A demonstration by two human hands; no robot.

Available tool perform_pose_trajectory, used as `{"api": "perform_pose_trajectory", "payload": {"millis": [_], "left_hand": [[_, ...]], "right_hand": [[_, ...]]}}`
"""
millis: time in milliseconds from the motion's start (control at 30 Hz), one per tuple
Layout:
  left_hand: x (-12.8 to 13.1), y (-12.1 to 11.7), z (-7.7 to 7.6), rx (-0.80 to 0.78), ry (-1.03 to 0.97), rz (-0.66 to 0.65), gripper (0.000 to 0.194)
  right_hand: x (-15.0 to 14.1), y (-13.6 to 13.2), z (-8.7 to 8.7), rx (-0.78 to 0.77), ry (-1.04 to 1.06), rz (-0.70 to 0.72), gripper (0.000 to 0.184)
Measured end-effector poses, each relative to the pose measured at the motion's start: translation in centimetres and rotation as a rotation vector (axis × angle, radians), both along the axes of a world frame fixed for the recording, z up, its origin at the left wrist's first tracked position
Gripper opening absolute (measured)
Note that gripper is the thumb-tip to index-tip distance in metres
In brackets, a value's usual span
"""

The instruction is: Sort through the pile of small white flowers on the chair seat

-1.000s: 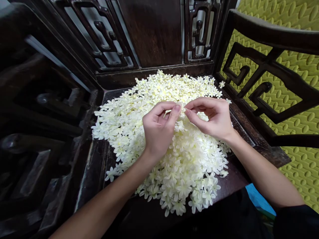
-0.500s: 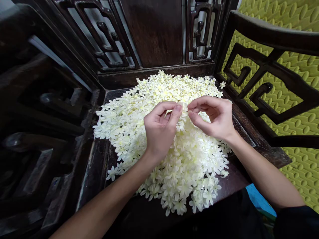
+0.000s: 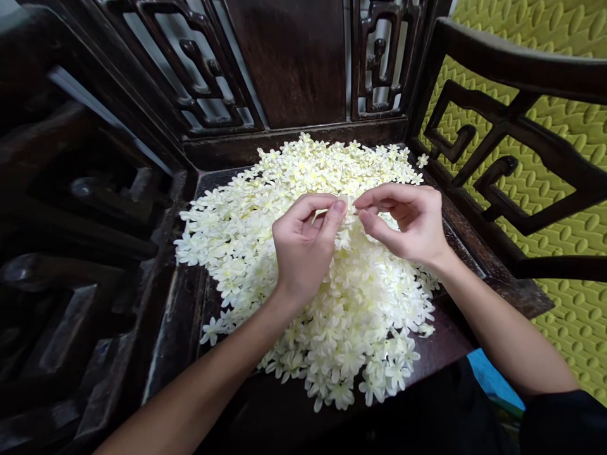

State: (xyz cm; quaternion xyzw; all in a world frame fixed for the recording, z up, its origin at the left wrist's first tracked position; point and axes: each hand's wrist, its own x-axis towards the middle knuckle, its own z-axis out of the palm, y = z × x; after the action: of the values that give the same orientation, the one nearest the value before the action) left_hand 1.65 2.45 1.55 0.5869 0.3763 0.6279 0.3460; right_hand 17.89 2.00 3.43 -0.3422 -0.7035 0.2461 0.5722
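Note:
A large heap of white artificial-looking flowers (image 3: 265,208) with pale yellow centres covers much of the dark wooden seat (image 3: 441,335). Above the middle of the heap, my left hand (image 3: 306,243) is closed in a pinch, with a small pale bit of a white flower showing at its thumb tip. Close by on the right, my right hand (image 3: 408,221) has its thumb and forefinger brought together beside that flower. Whatever sits between those right fingertips is too small to make out. The other fingers of both hands are curled.
A carved wooden backrest (image 3: 289,63) rises behind the heap. Openwork armrests stand at the left (image 3: 90,265) and right (image 3: 509,136). Beyond the right one is a yellow-green textured surface (image 3: 573,253). Something blue (image 3: 496,379) shows under my right forearm. One loose flower (image 3: 422,161) lies by the right armrest.
My right forefinger and thumb have shifted slightly, with the fingertip a little nearer my left hand. The left hand keeps its pinch; the view has drifted very slightly.

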Motion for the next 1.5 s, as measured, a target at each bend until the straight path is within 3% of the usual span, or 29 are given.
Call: {"api": "perform_pose_trajectory", "payload": {"millis": [800, 1133, 1500], "left_hand": [[-0.09, -0.05, 0.08, -0.04, 0.015, 0.002, 0.009], [-0.03, 0.06, 0.03, 0.014, 0.007, -0.008, 0.006], [-0.05, 0.25, -0.07, 0.057, 0.041, 0.038, 0.005]], "right_hand": [[-0.01, 0.18, -0.22, 0.023, 0.007, 0.012, 0.013], [0.02, 0.23, -0.23, 0.033, -0.003, -0.001, 0.011], [-0.14, -0.02, 0.02, -0.092, -0.053, -0.03, 0.01]]}}
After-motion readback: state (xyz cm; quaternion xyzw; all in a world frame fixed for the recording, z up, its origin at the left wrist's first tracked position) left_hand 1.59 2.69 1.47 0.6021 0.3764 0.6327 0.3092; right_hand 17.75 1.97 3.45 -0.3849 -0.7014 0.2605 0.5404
